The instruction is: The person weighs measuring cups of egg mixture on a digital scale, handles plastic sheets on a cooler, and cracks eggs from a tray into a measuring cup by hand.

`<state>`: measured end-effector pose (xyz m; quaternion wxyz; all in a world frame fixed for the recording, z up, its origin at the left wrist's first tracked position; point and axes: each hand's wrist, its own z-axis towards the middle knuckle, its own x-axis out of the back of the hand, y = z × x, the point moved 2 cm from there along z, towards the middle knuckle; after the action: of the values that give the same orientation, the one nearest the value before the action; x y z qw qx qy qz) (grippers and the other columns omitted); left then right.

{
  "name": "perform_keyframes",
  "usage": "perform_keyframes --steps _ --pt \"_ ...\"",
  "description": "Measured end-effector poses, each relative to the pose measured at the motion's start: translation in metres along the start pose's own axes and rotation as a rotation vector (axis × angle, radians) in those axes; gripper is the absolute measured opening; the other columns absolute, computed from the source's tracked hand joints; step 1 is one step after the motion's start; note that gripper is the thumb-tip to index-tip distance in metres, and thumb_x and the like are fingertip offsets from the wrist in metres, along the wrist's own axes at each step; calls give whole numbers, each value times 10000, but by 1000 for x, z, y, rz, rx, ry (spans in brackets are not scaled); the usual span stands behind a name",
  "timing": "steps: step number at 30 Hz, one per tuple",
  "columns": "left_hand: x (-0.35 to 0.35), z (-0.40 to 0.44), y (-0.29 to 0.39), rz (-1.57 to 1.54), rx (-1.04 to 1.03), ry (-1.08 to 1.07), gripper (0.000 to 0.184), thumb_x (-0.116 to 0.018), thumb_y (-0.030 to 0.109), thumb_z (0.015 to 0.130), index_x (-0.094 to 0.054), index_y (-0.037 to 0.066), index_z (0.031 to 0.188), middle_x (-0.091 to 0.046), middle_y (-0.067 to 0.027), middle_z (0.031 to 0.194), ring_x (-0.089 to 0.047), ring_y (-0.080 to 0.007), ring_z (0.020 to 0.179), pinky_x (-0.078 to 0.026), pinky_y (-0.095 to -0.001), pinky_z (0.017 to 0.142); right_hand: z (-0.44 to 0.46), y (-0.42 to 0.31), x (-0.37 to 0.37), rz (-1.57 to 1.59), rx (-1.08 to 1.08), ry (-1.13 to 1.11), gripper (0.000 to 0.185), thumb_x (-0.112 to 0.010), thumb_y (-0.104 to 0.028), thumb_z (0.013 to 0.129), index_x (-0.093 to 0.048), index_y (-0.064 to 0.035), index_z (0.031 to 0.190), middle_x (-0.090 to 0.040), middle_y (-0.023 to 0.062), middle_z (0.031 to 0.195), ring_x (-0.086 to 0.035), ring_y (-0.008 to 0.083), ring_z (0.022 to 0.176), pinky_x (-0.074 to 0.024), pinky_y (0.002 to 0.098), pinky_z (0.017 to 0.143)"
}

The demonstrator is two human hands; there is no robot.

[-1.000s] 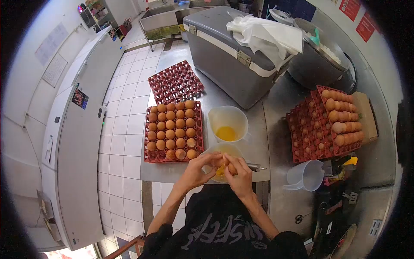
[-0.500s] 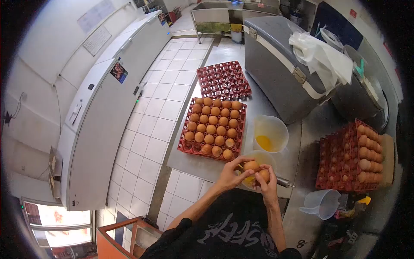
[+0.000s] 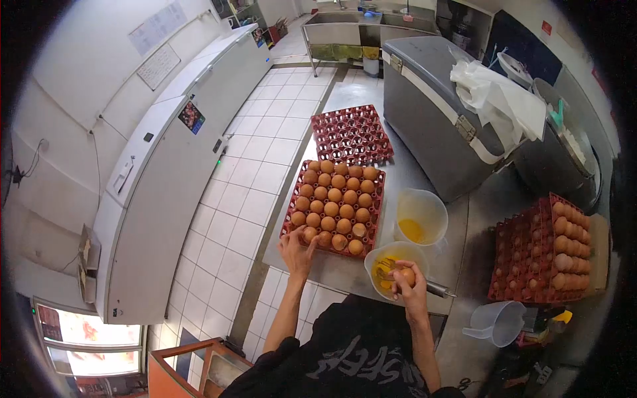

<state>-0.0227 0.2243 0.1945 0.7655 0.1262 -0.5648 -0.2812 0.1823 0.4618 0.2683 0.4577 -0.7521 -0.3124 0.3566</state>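
My left hand (image 3: 296, 253) is at the near left edge of the red egg tray (image 3: 379, 199), its thumb and fingers around a brown egg or shell (image 3: 309, 233) in the near row. Over a clear jug (image 3: 373, 255) with yolk and a metal whisk in it, my right hand (image 3: 413, 296) holds a brown egg (image 3: 408, 275). The whisk's handle (image 3: 438, 289) sticks out to the right. Behind that jug stands a second jug (image 3: 431, 211) with yellow liquid at its bottom. Some near-row pieces in the tray look cracked.
An eggless red tray (image 3: 352, 132) lies behind the full one. Farther back is a big grey cooler box (image 3: 424, 119) with white plastic (image 3: 497, 99) on top. At right are stacked egg trays (image 3: 521, 252) and another jug (image 3: 497, 323). White freezers (image 3: 166, 192) line the left.
My left hand has moved left from beside my right hand to the tray, where a piece now fills a formerly vacant near-row spot. My right hand stays near the jug with an egg.
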Motion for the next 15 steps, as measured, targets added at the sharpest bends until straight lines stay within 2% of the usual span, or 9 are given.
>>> perform_keyframes --steps 2,3,5,7,9,11,12,13,15 --pt "-9 -5 -8 -37 -116 178 456 -803 410 801 -636 97 1087 -640 -47 1189 -532 -287 1166 -362 -441 982 1 -2 0 -3 25 10 288 -654 -136 938 -566 -23 1188 -659 81 930 -541 64 602 -448 208 474" --pt "-4 -7 -1 -42 -96 222 398 -794 383 818 -646 112 1069 -613 -41 1245 -542 -279 1149 -370 -452 977 -2 -4 0 6 30 10 288 -658 -138 935 -567 -23 1183 -654 71 912 -538 64 593 -440 206 471" --pt "-4 -11 0 -19 -137 239 348 -769 344 844 -645 116 1077 -615 -54 1242 -557 -279 1137 -374 -445 955 -5 -3 0 16 29 11 287 -663 -141 933 -567 -23 1177 -649 62 893 -535 65 584 -432 203 468" --pt "-6 -12 -1 4 -171 262 300 -745 305 870 -644 120 1085 -617 -67 1239 -571 -279 1125 -379 -437 934 -6 1 1 -37 -22 22 296 -666 -132 933 -563 -33 1193 -658 94 943 -547 73 606 -430 203 475" --pt "-10 -12 -5 -18 -133 235 236 -707 211 891 -642 116 1097 -619 -73 1216 -574 -280 1093 -416 -433 908 -7 6 2 -29 -28 22 284 -664 -135 935 -564 -36 1182 -655 91 936 -544 70 602 -423 200 467" --pt "-9 -6 -13 -94 -106 171 222 -700 178 886 -643 113 1091 -612 -84 1177 -569 -285 1082 -414 -425 925 -8 8 0 -23 -33 11 272 -662 -138 936 -566 -38 1171 -652 89 928 -542 67 599 -417 198 459" --pt "-9 1 -15 -173 -85 108 212 -694 145 882 -645 110 1085 -606 -94 1138 -563 -289 1071 -412 -418 941 -8 8 0 -21 -43 10 253 -670 -150 934 -569 -46 1142 -626 56 858 -531 58 578 -404 195 451" --pt "-4 11 -9 -176 -84 113 212 -694 145 882 -645 110 1085 -606 -94 1138 -563 -289 1071 -412 -418 941 -7 8 -1 -19 -52 11 235 -678 -161 931 -572 -55 1112 -600 23 788 -521 48 557 -392 193 442" --pt "6 30 -4 -399 71 205 291 -709 130 840 -645 112 1124 -624 -110 1107 -573 -322 1012 -439 -423 933 -7 7 0 -19 -60 23 228 -661 -172 944 -558 -64 1115 -614 46 843 -518 48 571 -386 190 444"
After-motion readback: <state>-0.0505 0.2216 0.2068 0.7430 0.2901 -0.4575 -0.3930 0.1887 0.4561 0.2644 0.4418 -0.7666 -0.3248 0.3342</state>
